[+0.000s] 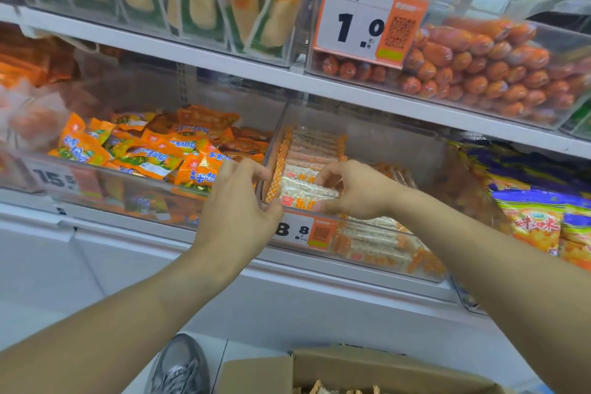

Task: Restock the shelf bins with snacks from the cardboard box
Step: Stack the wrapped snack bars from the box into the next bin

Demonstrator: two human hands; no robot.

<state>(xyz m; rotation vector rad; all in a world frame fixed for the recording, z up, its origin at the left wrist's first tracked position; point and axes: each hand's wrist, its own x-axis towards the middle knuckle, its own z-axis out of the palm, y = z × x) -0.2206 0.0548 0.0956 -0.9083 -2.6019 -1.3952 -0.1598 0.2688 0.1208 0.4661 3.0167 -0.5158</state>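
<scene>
Two hands at the middle clear bin (425, 169). Left hand (238, 208) and right hand (355, 192) each pinch one end of a white-and-orange snack packet (307, 190) atop the bin's stack. One cardboard box (367, 368) on the floor below.

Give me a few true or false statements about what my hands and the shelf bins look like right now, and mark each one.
1. Both hands are at the clear bin of white-and-orange snack packs. True.
2. The left hand is down inside the cardboard box. False: it is up at the bin's front corner.
3. The price tag reading 1.0 hangs on the sausage bin. True.
4. The right hand holds a sausage. False: its fingers touch the white-and-orange packs.
5. A grey shoe shows beside the box. True.
</scene>
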